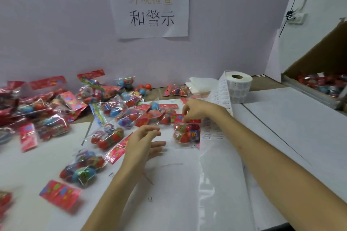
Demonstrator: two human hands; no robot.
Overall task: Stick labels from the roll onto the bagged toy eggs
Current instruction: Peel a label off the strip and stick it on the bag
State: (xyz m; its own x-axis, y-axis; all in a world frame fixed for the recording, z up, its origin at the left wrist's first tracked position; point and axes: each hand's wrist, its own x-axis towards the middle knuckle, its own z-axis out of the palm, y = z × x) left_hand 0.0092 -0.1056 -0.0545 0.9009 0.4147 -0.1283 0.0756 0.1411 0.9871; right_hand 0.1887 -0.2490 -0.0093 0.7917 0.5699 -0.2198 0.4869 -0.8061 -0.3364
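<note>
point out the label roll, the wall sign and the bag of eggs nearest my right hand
label roll (241, 91): head view, on its white outer side
wall sign (150, 8): head view, on the paper's middle
bag of eggs (185, 134): head view, on the eggs inside

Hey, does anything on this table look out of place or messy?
A few toy eggs lie loose by the wall, seemingly outside any bag. The strip from the label roll trails long across the table toward its front edge.

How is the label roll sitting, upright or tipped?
Upright: the label roll stands on end, core hole facing up, strip trailing out.
</note>
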